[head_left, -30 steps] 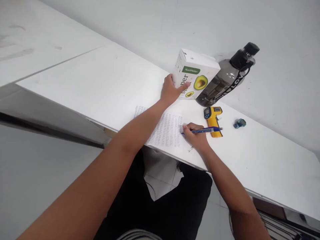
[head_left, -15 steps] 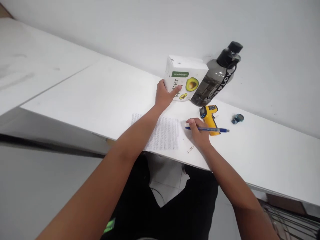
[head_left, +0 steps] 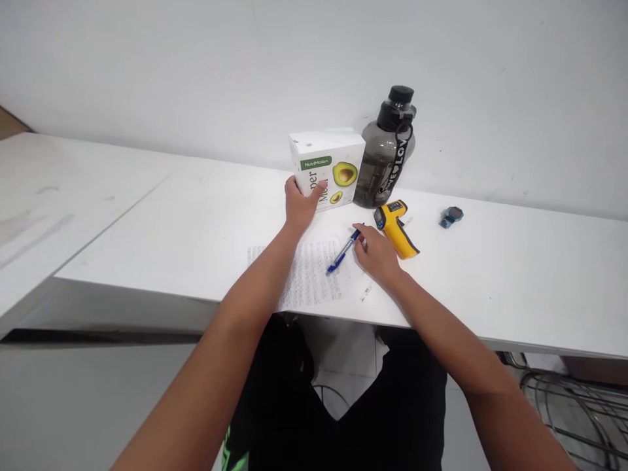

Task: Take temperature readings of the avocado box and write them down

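Left hand [head_left: 301, 201]: gripping box [head_left: 330, 171] on table [head_left: 505, 275], with thumb across front; if pushed right, could knock bottle [head_left: 377, 163]
Right hand [head_left: 377, 252]: pinching pen [head_left: 344, 252] over paper [head_left: 311, 278], fingers nearly closed; with loose grip, could drop it
Table: white, smudged at left
Wall [head_left: 196, 78]: pale, behind bottle
Rack [head_left: 583, 418]: wire, below right

The white table [head_left: 515, 281] carries a sheet of dense writing [head_left: 311, 275] near its front edge, an upright box [head_left: 331, 163] close to a dark bottle [head_left: 377, 154], a yellow thermometer gun [head_left: 398, 234], and, farther right, a small blue gadget [head_left: 451, 217].
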A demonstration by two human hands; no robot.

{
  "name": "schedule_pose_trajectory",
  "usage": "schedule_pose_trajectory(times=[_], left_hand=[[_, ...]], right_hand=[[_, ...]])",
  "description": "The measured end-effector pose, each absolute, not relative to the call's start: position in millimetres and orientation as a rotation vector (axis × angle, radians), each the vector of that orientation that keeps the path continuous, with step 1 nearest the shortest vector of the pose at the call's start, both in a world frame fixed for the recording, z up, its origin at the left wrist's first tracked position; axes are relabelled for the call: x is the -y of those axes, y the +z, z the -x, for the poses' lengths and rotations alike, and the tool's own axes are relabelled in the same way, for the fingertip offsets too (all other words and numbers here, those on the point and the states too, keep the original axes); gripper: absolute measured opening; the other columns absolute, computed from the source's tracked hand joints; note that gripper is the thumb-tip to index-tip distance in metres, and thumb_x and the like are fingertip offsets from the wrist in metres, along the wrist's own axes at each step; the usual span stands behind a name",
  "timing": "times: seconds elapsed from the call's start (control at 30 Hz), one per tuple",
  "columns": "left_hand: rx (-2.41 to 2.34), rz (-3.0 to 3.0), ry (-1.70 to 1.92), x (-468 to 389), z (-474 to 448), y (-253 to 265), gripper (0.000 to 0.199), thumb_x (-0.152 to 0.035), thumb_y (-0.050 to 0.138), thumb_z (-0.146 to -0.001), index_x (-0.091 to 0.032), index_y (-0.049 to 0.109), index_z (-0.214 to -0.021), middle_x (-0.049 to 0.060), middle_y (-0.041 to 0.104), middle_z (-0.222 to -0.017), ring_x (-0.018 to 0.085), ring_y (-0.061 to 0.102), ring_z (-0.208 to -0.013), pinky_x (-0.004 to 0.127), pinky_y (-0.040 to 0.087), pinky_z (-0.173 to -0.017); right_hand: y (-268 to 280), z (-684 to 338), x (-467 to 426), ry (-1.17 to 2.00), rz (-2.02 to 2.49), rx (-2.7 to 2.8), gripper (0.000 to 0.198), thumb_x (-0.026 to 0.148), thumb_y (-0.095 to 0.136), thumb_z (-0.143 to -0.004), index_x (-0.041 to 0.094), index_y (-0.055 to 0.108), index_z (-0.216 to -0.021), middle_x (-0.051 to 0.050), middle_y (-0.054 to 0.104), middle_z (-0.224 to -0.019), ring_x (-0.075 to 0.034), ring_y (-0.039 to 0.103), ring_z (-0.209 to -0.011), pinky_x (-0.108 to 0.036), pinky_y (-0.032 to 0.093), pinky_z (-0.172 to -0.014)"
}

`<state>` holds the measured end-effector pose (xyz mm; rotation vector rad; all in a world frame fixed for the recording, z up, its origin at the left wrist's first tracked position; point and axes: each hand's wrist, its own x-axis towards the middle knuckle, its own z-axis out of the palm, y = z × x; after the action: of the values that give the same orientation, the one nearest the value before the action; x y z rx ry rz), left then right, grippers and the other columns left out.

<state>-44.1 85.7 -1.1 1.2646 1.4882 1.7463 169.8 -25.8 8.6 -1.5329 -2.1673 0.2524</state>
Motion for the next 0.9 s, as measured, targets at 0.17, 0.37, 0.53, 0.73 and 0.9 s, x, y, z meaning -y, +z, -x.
schedule_pose_trajectory(times=[0.17, 0.37, 0.53, 0.73, 0.9], left_hand=[[-1.480, -1.270, 1.718, -82.7, 44.4, 1.8, 0.068, -0.063, 0.088, -0.074, -0.025, 0.052, -0.118, 0.014, 0.064, -0.130, 0.029, 0.066, -0.123, 0.045, 0.053, -0.108], [-1.463, -1.271, 1.720, -81.1, 44.2, 3.0, 0.067, -0.065, 0.088, -0.074, -0.026, 0.052, -0.116, 0.013, 0.065, -0.129, 0.029, 0.066, -0.121, 0.045, 0.055, -0.106], [-1.464, -1.261, 1.731, -82.3, 45.2, 1.4, 0.069, -0.067, 0.088, -0.073, -0.026, 0.054, -0.118, 0.013, 0.065, -0.130, 0.030, 0.065, -0.126, 0.046, 0.055, -0.110], [-1.379, -1.219, 1.694, -87.4, 47.8, -0.8, 0.072, -0.067, 0.088, -0.074, -0.026, 0.051, -0.120, 0.015, 0.066, -0.136, 0.030, 0.065, -0.133, 0.045, 0.056, -0.114], [-1.315, -1.195, 1.533, -95.0, 61.3, -1.0, 0.075, -0.066, 0.088, -0.074, -0.028, 0.043, -0.119, 0.015, 0.068, -0.138, 0.028, 0.069, -0.131, 0.048, 0.059, -0.111]], right_hand=[[12.2, -169.2, 27.0, 0.175, 1.660, 2.197, 0.043, 0.026, 0.048, -0.102, 0.017, 0.072, -0.137, -0.015, 0.079, -0.123, -0.031, 0.073, -0.103, -0.038, 0.055, -0.081], [15.9, -167.0, 27.9, 0.175, 1.729, 2.236, 0.039, 0.030, 0.052, -0.104, 0.015, 0.074, -0.133, -0.016, 0.082, -0.113, -0.033, 0.074, -0.103, -0.041, 0.049, -0.090], [25.0, -182.9, 22.6, -0.048, 1.725, 2.066, 0.040, 0.033, 0.050, -0.103, 0.017, 0.072, -0.132, -0.018, 0.077, -0.114, -0.035, 0.068, -0.106, -0.044, 0.043, -0.089], [36.7, -214.7, 14.0, -0.128, 2.114, 1.799, 0.056, 0.053, 0.062, -0.095, 0.014, 0.066, -0.135, -0.024, 0.067, -0.125, -0.041, 0.059, -0.113, -0.051, 0.042, -0.092], [36.0, -211.7, 13.6, 0.167, 2.246, 1.908, 0.067, 0.055, 0.063, -0.096, 0.010, 0.055, -0.145, -0.024, 0.065, -0.130, -0.040, 0.063, -0.116, -0.050, 0.048, -0.094]])
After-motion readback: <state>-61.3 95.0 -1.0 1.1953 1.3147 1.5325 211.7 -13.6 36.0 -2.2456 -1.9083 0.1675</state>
